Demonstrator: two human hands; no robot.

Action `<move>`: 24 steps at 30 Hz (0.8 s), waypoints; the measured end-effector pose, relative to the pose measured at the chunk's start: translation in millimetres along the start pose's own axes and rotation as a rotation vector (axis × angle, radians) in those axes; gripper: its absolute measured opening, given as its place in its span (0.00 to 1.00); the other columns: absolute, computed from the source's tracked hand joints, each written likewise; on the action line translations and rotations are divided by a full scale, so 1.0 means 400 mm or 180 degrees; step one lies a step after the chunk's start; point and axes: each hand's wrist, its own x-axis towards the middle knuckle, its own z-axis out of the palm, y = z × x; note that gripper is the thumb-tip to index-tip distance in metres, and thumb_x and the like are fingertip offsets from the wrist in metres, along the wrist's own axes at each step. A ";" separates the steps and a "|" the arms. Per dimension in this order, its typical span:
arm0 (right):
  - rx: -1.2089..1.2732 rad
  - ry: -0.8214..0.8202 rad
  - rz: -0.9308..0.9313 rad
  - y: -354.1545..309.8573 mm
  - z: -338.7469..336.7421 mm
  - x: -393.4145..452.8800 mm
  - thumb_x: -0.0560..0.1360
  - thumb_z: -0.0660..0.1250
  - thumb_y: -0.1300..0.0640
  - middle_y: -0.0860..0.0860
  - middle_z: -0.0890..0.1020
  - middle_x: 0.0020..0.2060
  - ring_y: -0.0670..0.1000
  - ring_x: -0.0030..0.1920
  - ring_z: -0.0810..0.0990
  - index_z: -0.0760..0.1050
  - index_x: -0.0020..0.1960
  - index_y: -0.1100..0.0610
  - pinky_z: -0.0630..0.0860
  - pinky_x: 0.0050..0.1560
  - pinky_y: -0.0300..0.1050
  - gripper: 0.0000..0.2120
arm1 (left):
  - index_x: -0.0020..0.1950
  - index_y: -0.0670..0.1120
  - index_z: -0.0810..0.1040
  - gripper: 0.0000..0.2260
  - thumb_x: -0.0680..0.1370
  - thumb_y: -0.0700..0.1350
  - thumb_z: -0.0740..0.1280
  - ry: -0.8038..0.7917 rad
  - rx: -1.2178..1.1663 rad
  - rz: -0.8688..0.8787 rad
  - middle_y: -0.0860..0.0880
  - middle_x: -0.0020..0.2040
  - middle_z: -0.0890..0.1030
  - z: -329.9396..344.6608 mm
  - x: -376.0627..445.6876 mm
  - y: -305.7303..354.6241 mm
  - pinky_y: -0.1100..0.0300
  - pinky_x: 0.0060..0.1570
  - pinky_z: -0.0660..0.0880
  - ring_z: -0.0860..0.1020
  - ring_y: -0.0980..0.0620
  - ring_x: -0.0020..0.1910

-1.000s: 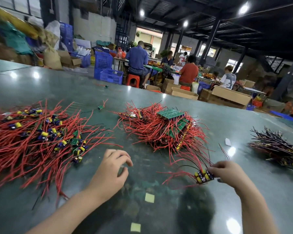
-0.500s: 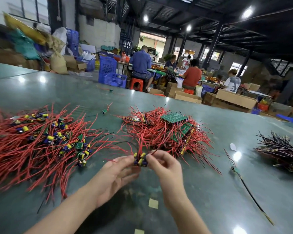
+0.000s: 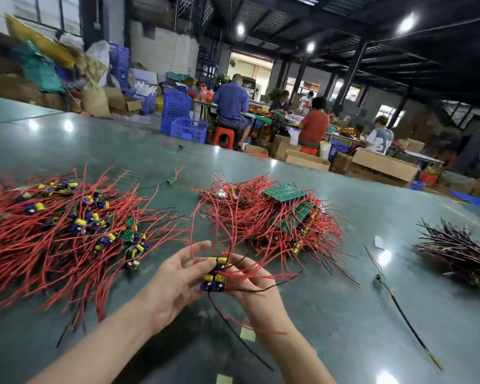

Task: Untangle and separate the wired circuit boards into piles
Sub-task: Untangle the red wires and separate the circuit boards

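Green table: we pinch boards between both hands, left, right; sorted pile lies leftward, nearer left.

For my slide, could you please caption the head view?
Both hands, left and right, hold a small wired circuit board above the green table, between red-wired piles.

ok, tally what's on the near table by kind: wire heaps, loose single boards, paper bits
Red-wired heaps: 2, left pile, middle pile
Dark-wired heap: 1
Loose single boards: 3
Paper bits: 3
Total: 9, plus the held cluster between left hand and right hand.
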 end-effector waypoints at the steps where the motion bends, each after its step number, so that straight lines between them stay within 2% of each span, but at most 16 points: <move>1: -0.0031 -0.0038 -0.0019 -0.002 -0.002 -0.002 0.69 0.64 0.73 0.56 0.84 0.37 0.51 0.36 0.83 0.76 0.47 0.63 0.80 0.43 0.46 0.10 | 0.56 0.48 0.77 0.19 0.65 0.38 0.70 -0.0001 0.0019 0.0008 0.42 0.47 0.80 -0.002 0.000 0.000 0.59 0.36 0.76 0.81 0.51 0.36; 6: 0.0135 0.0017 0.0064 -0.003 -0.008 0.002 0.72 0.62 0.73 0.56 0.84 0.35 0.52 0.33 0.82 0.76 0.46 0.65 0.81 0.37 0.46 0.08 | 0.56 0.45 0.78 0.20 0.64 0.38 0.71 -0.0127 -0.0006 0.0030 0.42 0.45 0.81 -0.008 -0.001 -0.001 0.55 0.38 0.80 0.82 0.49 0.39; 9: -0.0561 0.0007 0.0087 0.001 -0.024 0.007 0.69 0.62 0.77 0.55 0.83 0.38 0.49 0.37 0.81 0.77 0.46 0.62 0.78 0.43 0.43 0.13 | 0.55 0.44 0.78 0.18 0.66 0.38 0.69 -0.0017 -0.0159 -0.0049 0.42 0.47 0.82 -0.005 0.003 -0.002 0.58 0.35 0.80 0.82 0.49 0.38; 11: -0.1147 -0.0066 0.0201 0.005 -0.024 0.005 0.65 0.66 0.72 0.53 0.81 0.38 0.45 0.37 0.78 0.77 0.46 0.59 0.76 0.41 0.37 0.13 | 0.53 0.43 0.79 0.14 0.68 0.37 0.68 0.0152 -0.0330 -0.0121 0.44 0.42 0.85 -0.006 0.007 -0.004 0.60 0.32 0.80 0.83 0.50 0.34; 15: -0.1263 -0.0148 0.0233 0.018 -0.024 0.002 0.70 0.66 0.71 0.50 0.80 0.33 0.44 0.33 0.75 0.78 0.45 0.55 0.73 0.38 0.35 0.12 | 0.49 0.41 0.79 0.08 0.72 0.34 0.65 0.0282 -0.0474 -0.0121 0.44 0.37 0.85 -0.003 0.009 -0.004 0.62 0.30 0.80 0.83 0.50 0.30; 17: -0.1287 -0.0191 0.0037 0.021 -0.027 -0.002 0.70 0.68 0.67 0.46 0.82 0.34 0.43 0.34 0.76 0.78 0.44 0.54 0.73 0.40 0.35 0.09 | 0.49 0.41 0.78 0.09 0.70 0.35 0.66 0.0261 -0.0477 -0.0083 0.43 0.38 0.85 -0.002 0.008 -0.006 0.62 0.31 0.80 0.83 0.49 0.30; 19: -0.1225 -0.0106 -0.0072 0.028 -0.022 -0.002 0.71 0.69 0.68 0.45 0.83 0.34 0.41 0.36 0.78 0.78 0.44 0.54 0.74 0.42 0.35 0.09 | 0.51 0.40 0.78 0.13 0.67 0.36 0.67 0.0203 -0.0465 -0.0059 0.44 0.39 0.85 0.000 0.008 -0.008 0.61 0.32 0.80 0.83 0.49 0.32; 22: -0.1286 0.0061 -0.0107 0.032 -0.021 0.001 0.72 0.67 0.71 0.46 0.82 0.29 0.40 0.30 0.77 0.78 0.39 0.54 0.73 0.35 0.33 0.13 | 0.50 0.42 0.77 0.14 0.65 0.37 0.69 0.0113 -0.0237 -0.0062 0.45 0.40 0.85 0.001 0.006 -0.011 0.60 0.32 0.80 0.83 0.50 0.35; 24: -0.1588 -0.0045 -0.0194 0.022 -0.034 0.002 0.72 0.67 0.71 0.46 0.82 0.28 0.41 0.31 0.77 0.80 0.35 0.53 0.72 0.35 0.33 0.15 | 0.48 0.43 0.77 0.13 0.64 0.38 0.70 0.0096 -0.0019 -0.0034 0.45 0.40 0.84 0.000 0.007 -0.013 0.60 0.31 0.79 0.83 0.51 0.34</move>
